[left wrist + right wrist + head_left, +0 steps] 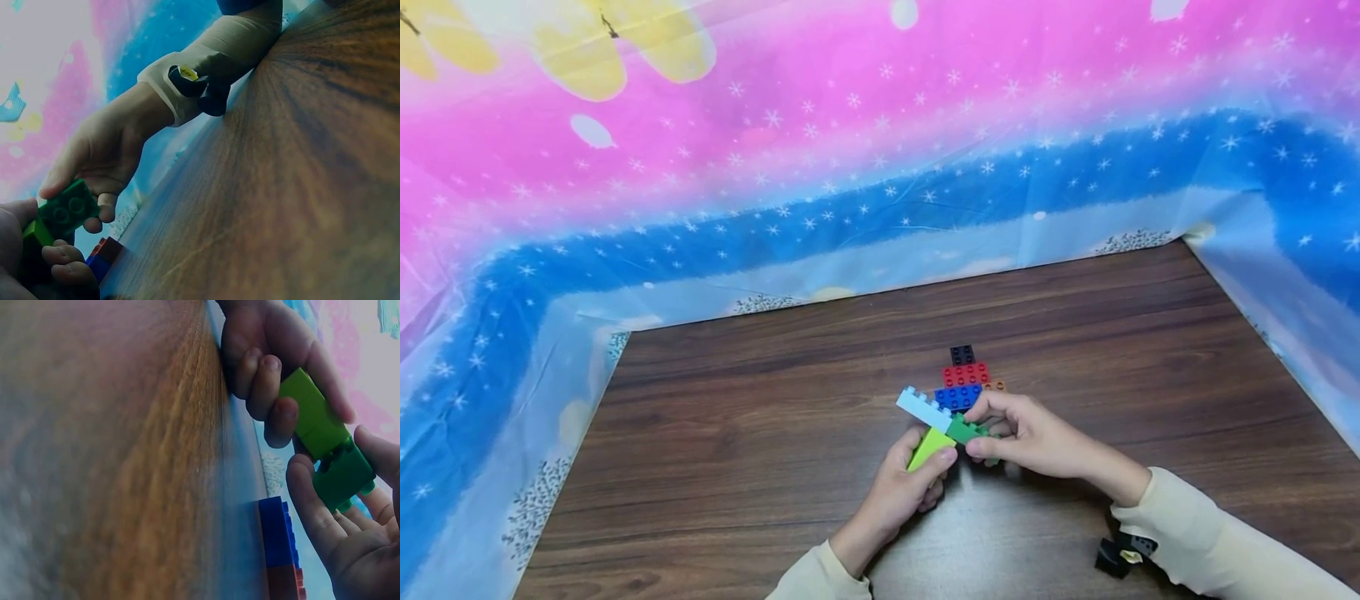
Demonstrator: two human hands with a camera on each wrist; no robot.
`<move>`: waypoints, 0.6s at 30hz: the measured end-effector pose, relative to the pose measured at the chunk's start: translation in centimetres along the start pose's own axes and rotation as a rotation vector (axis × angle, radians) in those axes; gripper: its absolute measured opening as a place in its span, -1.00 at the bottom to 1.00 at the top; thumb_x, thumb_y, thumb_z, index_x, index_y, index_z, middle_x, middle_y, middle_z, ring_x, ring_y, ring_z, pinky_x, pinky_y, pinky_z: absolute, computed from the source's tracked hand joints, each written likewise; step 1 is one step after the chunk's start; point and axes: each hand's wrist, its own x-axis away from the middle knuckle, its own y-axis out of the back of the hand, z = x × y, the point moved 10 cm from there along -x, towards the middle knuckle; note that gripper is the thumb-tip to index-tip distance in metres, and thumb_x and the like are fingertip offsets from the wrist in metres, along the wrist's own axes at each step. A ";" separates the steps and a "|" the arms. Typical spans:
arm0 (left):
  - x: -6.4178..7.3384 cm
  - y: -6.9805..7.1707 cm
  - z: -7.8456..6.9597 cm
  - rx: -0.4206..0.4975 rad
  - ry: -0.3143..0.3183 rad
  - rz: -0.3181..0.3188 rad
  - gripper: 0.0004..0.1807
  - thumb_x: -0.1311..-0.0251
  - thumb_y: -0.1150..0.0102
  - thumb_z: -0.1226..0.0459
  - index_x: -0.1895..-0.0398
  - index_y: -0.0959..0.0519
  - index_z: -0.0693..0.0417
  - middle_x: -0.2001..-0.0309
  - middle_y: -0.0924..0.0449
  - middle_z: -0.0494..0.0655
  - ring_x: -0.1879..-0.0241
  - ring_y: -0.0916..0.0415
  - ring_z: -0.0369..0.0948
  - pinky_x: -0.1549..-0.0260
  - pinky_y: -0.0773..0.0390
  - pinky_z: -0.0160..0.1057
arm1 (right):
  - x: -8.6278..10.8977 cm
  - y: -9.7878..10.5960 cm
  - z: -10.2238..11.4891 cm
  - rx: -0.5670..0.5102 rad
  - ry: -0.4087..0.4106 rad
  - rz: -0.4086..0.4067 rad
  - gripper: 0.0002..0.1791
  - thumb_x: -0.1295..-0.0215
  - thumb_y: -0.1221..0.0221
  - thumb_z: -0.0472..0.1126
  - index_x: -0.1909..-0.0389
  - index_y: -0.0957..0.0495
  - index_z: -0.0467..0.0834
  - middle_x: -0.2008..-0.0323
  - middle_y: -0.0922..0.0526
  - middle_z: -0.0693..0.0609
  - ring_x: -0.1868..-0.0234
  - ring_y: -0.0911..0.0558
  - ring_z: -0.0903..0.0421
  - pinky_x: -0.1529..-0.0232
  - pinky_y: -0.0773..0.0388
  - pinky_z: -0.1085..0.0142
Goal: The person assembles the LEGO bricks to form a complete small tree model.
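My left hand (pixel 912 479) grips a lime green brick (pixel 931 447) between thumb and curled fingers. A dark green brick (pixel 967 431) meets the lime one at an angle, and my right hand (pixel 1033 435) pinches it with thumb and fingertips. In the right wrist view the dark green brick (pixel 344 475) touches the end of the lime brick (pixel 314 414). A long light blue brick (pixel 923 408), studs up, reaches leftward from the dark green one in the head view; whether it is fastened is unclear. The hands are above the table.
Just beyond the hands lie a blue brick (pixel 957 397), a red brick (pixel 966 374), a black brick (pixel 962 355) and a partly hidden orange brick (pixel 997 386). They stand on a dark wood table (pixel 737 450). A patterned cloth (pixel 850 167) hangs behind it.
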 end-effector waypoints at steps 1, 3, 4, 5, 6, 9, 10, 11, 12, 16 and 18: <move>0.0 0.0 0.0 0.002 0.000 0.001 -0.78 -0.56 -0.15 0.24 0.02 -0.37 0.19 0.50 -0.35 -0.16 0.69 -0.21 -0.30 0.71 -0.23 -0.40 | 0.0 0.0 -0.1 -0.007 -0.003 0.002 -0.78 -0.51 -0.25 -0.33 -0.03 -0.50 -0.34 0.19 -0.73 -0.30 0.25 -0.76 0.01 0.25 -0.78 0.11; 0.0 -0.1 0.1 0.006 0.000 0.006 -0.78 -0.56 -0.15 0.24 0.02 -0.37 0.18 0.51 -0.34 -0.16 0.70 -0.20 -0.30 0.71 -0.23 -0.40 | 0.0 0.0 -0.2 -0.017 -0.010 0.002 -0.78 -0.51 -0.25 -0.34 -0.03 -0.49 -0.35 0.21 -0.73 -0.32 0.26 -0.76 0.01 0.27 -0.78 0.11; 0.0 -0.1 0.1 0.008 -0.001 0.007 -0.79 -0.56 -0.15 0.24 0.03 -0.37 0.18 0.51 -0.34 -0.16 0.70 -0.20 -0.31 0.71 -0.23 -0.40 | 0.0 0.0 -0.3 -0.023 -0.013 0.003 -0.78 -0.51 -0.24 -0.34 -0.03 -0.49 -0.36 0.22 -0.73 -0.33 0.26 -0.77 -0.01 0.26 -0.78 0.10; 0.0 -0.1 0.1 0.010 -0.002 0.007 -0.79 -0.56 -0.15 0.25 0.03 -0.36 0.18 0.51 -0.34 -0.16 0.70 -0.20 -0.31 0.71 -0.23 -0.40 | 0.0 0.0 -0.3 -0.028 -0.016 0.004 -0.78 -0.51 -0.25 -0.34 -0.03 -0.49 -0.36 0.21 -0.73 -0.32 0.26 -0.77 -0.02 0.26 -0.78 0.10; 0.0 0.0 0.1 0.012 -0.003 0.006 -0.79 -0.56 -0.15 0.25 0.03 -0.36 0.18 0.51 -0.34 -0.16 0.70 -0.20 -0.31 0.71 -0.23 -0.41 | 0.0 0.0 -0.4 -0.029 -0.019 0.002 -0.77 -0.51 -0.25 -0.33 -0.04 -0.50 -0.36 0.19 -0.73 -0.31 0.25 -0.77 -0.02 0.25 -0.78 0.11; 0.0 0.0 0.0 0.020 -0.007 0.008 -0.79 -0.56 -0.14 0.25 0.03 -0.36 0.17 0.49 -0.35 -0.16 0.70 -0.20 -0.31 0.71 -0.24 -0.41 | 0.0 0.0 -0.3 -0.022 -0.006 -0.005 -0.76 -0.51 -0.26 -0.31 -0.04 -0.51 -0.36 0.17 -0.72 -0.28 0.24 -0.77 -0.01 0.24 -0.78 0.12; 0.0 0.0 0.0 0.023 -0.009 0.008 -0.80 -0.56 -0.14 0.25 0.04 -0.36 0.17 0.49 -0.35 -0.16 0.70 -0.20 -0.31 0.71 -0.24 -0.41 | 0.0 0.0 -0.3 -0.024 -0.003 -0.006 -0.76 -0.51 -0.25 -0.32 -0.04 -0.51 -0.36 0.17 -0.72 -0.29 0.24 -0.77 -0.01 0.24 -0.78 0.12; 0.0 0.0 0.0 0.025 -0.012 0.010 -0.80 -0.56 -0.14 0.25 0.04 -0.36 0.17 0.49 -0.35 -0.16 0.70 -0.20 -0.31 0.71 -0.24 -0.41 | 0.0 0.0 -0.3 -0.029 -0.005 -0.006 -0.77 -0.52 -0.25 -0.32 -0.05 -0.51 -0.36 0.16 -0.72 -0.29 0.24 -0.77 -0.01 0.25 -0.79 0.12; 0.0 -0.1 0.0 0.026 -0.014 0.012 -0.80 -0.56 -0.14 0.25 0.04 -0.36 0.17 0.50 -0.34 -0.16 0.71 -0.20 -0.31 0.71 -0.24 -0.41 | 0.0 0.0 -0.4 -0.035 -0.004 -0.005 -0.77 -0.52 -0.24 -0.33 -0.05 -0.51 -0.37 0.17 -0.71 -0.32 0.24 -0.77 0.00 0.25 -0.79 0.11; 0.0 -0.1 0.0 0.026 -0.014 0.012 -0.80 -0.55 -0.14 0.26 0.05 -0.36 0.16 0.51 -0.34 -0.16 0.71 -0.20 -0.31 0.70 -0.24 -0.41 | 0.0 -0.2 -0.5 -0.053 -0.003 0.002 -0.77 -0.52 -0.24 -0.33 -0.05 -0.50 -0.39 0.18 -0.71 -0.35 0.23 -0.77 0.01 0.25 -0.79 0.11; 0.0 0.0 0.0 0.024 -0.011 0.008 -0.80 -0.55 -0.14 0.25 0.05 -0.36 0.16 0.51 -0.34 -0.16 0.71 -0.20 -0.31 0.70 -0.24 -0.41 | 0.0 -0.2 -0.5 -0.053 0.007 0.003 -0.77 -0.52 -0.24 -0.34 -0.04 -0.50 -0.39 0.18 -0.71 -0.36 0.23 -0.77 0.01 0.25 -0.79 0.11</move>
